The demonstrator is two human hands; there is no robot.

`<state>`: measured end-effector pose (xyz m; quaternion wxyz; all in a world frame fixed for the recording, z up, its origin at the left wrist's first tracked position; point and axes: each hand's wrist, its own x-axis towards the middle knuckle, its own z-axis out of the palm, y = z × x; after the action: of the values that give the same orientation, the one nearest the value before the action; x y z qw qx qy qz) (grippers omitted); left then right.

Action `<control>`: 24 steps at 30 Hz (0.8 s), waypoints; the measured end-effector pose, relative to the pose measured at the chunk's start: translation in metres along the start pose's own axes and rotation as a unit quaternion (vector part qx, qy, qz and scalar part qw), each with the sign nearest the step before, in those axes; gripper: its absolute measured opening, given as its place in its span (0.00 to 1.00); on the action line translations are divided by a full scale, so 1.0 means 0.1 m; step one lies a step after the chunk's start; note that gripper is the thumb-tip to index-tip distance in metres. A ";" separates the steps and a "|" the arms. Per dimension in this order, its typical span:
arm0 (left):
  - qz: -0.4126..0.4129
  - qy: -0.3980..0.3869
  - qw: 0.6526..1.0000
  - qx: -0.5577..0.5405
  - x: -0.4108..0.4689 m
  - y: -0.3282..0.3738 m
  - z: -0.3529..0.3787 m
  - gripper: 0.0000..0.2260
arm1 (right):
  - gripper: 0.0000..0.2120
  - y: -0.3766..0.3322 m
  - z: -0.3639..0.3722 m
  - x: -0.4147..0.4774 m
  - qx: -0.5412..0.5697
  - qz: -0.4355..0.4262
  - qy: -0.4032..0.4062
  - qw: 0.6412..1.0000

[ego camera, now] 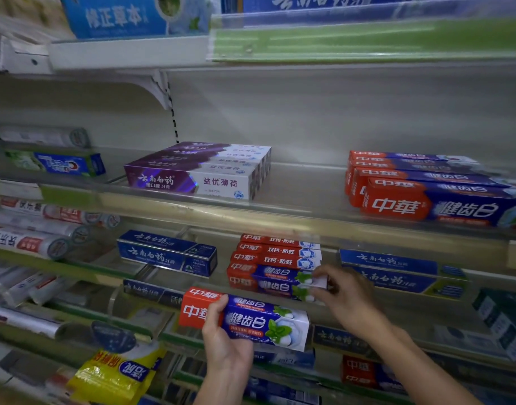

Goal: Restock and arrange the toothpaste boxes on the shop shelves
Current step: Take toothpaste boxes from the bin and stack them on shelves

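Left hand [221,337] is gripping a glossy rectangular box [259,320]. Right hand [347,296] is pinching the white end of the stack [268,276].

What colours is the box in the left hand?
The box is red, blue and white; head view.

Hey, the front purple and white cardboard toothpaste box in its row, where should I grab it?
Likely take the purple and white toothpaste box by its right end, coming from the right: the shelf is bare there, while matching boxes sit close behind it and a clear lip fronts it.
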<state>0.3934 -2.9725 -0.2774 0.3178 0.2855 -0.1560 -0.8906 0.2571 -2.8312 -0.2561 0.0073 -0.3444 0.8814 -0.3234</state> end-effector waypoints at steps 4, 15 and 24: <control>-0.023 -0.021 0.999 0.011 -0.16 -0.09 0.03 0.13 | 0.08 -0.13 -0.26 -0.33 0.118 -0.023 0.056 0.991; -0.053 -0.169 0.984 0.008 -1.26 0.06 0.20 0.22 | 0.04 -0.90 -0.90 -1.32 0.120 -0.090 0.156 0.976; -0.061 -0.228 0.972 -0.004 -1.91 0.30 0.11 0.38 | 0.13 -1.39 -1.14 -2.07 0.146 -0.123 0.188 0.963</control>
<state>0.5222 -2.8686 -0.1762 0.2202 0.0826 -0.2028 -0.9506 0.4719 -2.7172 -0.1290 -0.1479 -0.3779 0.7609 -0.5063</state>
